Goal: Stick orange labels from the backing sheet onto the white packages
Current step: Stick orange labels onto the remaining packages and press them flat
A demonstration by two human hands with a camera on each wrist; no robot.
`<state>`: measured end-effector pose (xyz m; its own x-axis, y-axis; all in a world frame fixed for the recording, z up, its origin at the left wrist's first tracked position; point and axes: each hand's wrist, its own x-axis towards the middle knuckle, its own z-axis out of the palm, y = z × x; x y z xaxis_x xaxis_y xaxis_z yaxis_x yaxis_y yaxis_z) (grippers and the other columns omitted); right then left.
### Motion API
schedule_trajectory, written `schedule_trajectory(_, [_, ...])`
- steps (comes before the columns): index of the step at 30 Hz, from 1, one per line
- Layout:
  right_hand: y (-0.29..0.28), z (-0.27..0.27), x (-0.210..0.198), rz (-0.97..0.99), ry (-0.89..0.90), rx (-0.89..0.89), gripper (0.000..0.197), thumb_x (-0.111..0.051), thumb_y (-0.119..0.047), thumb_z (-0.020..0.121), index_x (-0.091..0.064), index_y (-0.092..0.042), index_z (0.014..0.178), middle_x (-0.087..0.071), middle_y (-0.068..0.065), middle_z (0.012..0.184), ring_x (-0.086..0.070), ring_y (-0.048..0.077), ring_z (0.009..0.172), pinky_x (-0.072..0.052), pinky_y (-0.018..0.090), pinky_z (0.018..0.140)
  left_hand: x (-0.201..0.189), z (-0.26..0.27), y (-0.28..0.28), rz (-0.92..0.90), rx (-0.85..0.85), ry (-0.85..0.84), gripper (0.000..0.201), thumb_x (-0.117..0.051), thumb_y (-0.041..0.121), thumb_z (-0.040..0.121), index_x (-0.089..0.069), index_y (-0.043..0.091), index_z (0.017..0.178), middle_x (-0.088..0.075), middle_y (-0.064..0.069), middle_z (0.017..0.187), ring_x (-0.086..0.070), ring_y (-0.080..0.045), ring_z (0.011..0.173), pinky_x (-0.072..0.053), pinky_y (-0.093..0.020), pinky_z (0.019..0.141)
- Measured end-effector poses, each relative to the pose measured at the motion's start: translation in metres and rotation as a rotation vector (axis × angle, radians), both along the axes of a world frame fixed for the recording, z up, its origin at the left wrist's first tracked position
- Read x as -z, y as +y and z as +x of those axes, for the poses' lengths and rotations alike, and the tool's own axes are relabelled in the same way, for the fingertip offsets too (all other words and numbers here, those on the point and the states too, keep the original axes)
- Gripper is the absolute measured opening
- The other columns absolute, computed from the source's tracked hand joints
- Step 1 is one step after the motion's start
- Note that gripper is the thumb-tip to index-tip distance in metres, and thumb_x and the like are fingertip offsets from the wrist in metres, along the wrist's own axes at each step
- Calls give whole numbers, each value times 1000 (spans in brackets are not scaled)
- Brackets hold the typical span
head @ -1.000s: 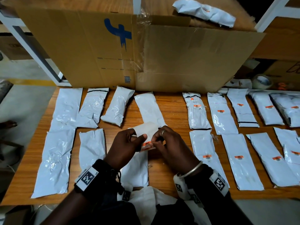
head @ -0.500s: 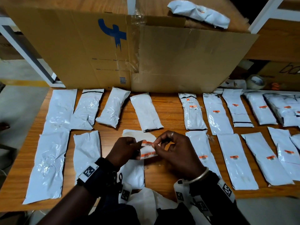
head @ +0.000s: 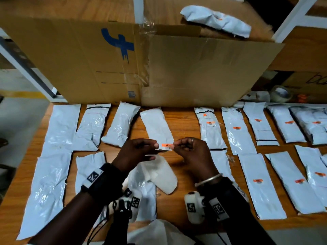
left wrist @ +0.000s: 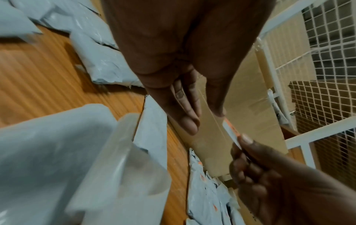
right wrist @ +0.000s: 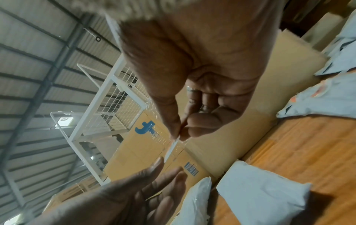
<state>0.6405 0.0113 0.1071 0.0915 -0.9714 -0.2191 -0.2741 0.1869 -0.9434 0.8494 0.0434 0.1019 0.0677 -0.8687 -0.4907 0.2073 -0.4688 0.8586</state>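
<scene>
Flattened cardboard box (head: 177, 68): stands upright along the far edge of the table, blue logo on its left panel, clear tape down the middle seam.

Wooden table (head: 184, 124): orange-brown grain, carrying two rows of packages.

White packages, unlabelled group (head: 60, 126): lie on the left half of the table, plain plastic faces up.

White packages, labelled group (head: 235, 131): lie on the right half, each bearing a small orange sticker. One further package (head: 215, 20) lies on a surface behind the box.

Backing sheet (head: 162, 174): translucent white, curled, hanging low beneath the left hand over a near package (in the left wrist view it fills the lower left, blurred). Which fingers hold it cannot be told.

Tape roll (head: 281, 93): far right, behind the packages.

Left hand (head: 136, 154): raised over the table centre, thumb and forefinger at the left end of the label; other fingers extended in the wrist views.

Right hand (head: 192, 152): level with the left and just beside it, thumb and forefinger pinching the right end of the label, remaining fingers curled; ring on one finger, metal bangle at the wrist.

Orange label (head: 167, 146): held in the air between the two hands, orange strip above a white barcode part, above the near end of an unlabelled package (head: 157, 128).
</scene>
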Motion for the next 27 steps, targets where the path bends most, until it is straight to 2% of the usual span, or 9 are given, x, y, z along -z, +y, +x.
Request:
schedule_trajectory(4, [-40,28,10,37,-32,3,12,-85,-14,81,-76,-10,89,-78,1,83,-73,8,76,-57,21,65,5,3,-34,0,-22,4,23,-76,6,88,-73,-8,107,-75,-20,91,-76,-29,87,-64,-34,74])
schedule_trajectory(7, [-73,43,24,-35,47,-3,9,-84,-12,81,-76,-15,84,-77,-4,81,-71,2,75,-55,17,72,14,7,-60,39,-94,25,22,-71,2,91,-70,-12,107,-73,-22,92,-76,-27,80,-61,-29,63])
schedule_trajectory(10, [-101,52,41,-26,90,-2,8,-84,-11,81,-77,-14,83,-76,-3,79,-70,5,73,-55,19,73,29,10,-87,73,-141,4,21,-72,0,90,-70,-13,106,-71,-23,89,-73,-26,74,-64,-31,65])
schedule_trajectory(12, [-117,57,54,-3,118,-9,8,-84,-10,80,-77,-13,83,-76,-2,78,-69,5,72,-56,22,74,41,10,-103,106,-161,-32,14,-73,1,90,-71,-11,98,-71,-23,85,-72,-24,68,-64,-32,67])
schedule_trajectory(14, [-130,61,68,16,166,-33,8,-83,-10,80,-77,-13,81,-76,-2,78,-69,5,71,-56,24,75,56,9,-115,148,-182,-62,8,-73,0,90,-71,-5,84,-70,-21,75,-69,-22,59,-63,-30,60])
schedule_trajectory(16, [-139,63,82,19,228,-47,8,-83,-11,79,-76,-16,79,-75,-5,75,-68,2,70,-55,23,74,73,7,-125,195,-205,-92,17,-74,-1,88,-70,-1,72,-69,-20,68,-64,-26,55,-61,-34,60])
schedule_trajectory(18, [-146,65,94,22,278,-42,8,-82,-13,79,-76,-18,75,-75,-6,74,-70,4,70,-57,25,74,87,5,-132,222,-228,-115,20,-76,0,86,-71,1,66,-69,-24,69,-62,-27,57,-60,-39,66])
schedule_trajectory(22, [-153,66,107,38,312,-52,4,-81,-14,79,-78,-15,78,-76,-5,73,-71,5,71,-57,25,74,104,0,-139,241,-255,-121,16,-75,2,85,-71,-3,71,-68,-21,66,-61,-25,55,-56,-28,55])
schedule_trajectory(27, [-155,68,118,46,356,-61,4,-81,-18,79,-78,-17,77,-75,-8,73,-71,3,72,-59,25,75,116,-1,-141,258,-262,-121,16,-77,1,85,-71,-6,72,-68,-18,63,-62,-24,56,-57,-28,57])
